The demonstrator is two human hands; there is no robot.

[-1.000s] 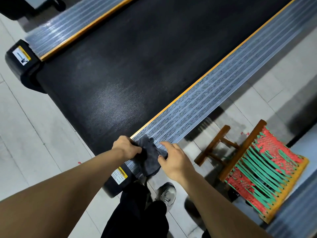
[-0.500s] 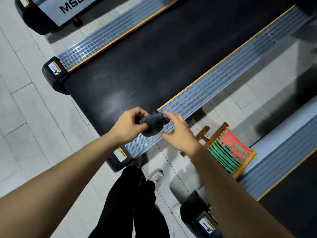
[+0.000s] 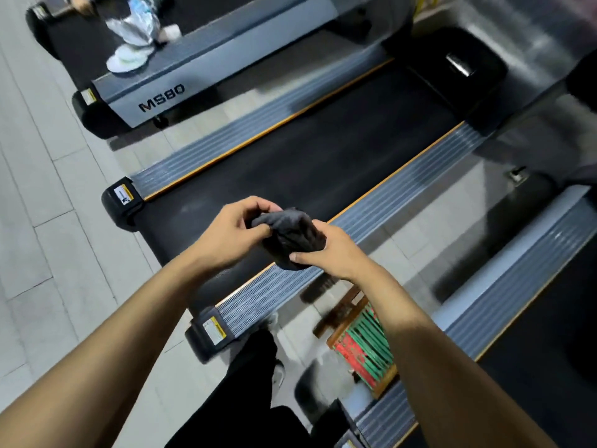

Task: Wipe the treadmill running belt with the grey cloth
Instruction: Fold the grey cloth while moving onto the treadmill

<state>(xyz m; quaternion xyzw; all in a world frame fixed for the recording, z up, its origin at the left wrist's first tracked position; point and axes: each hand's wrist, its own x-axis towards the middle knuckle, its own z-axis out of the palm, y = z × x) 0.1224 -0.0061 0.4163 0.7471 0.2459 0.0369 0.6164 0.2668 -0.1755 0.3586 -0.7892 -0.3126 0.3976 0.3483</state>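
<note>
Pale tiled floor (image 3: 48, 189) w/ 3 treadmills side by side, black matte running belt (image 3: 323, 163) betw. 2 ribbed grey side rails edged orange, bunched grey cloth (image 3: 292, 236) held above belt's near right edge, pinched by left hand (image 3: 235, 234) & right hand (image 3: 329, 250).

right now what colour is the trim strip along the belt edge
Orange-yellow trim strip beside the black running belt, seen in the head view.
</note>
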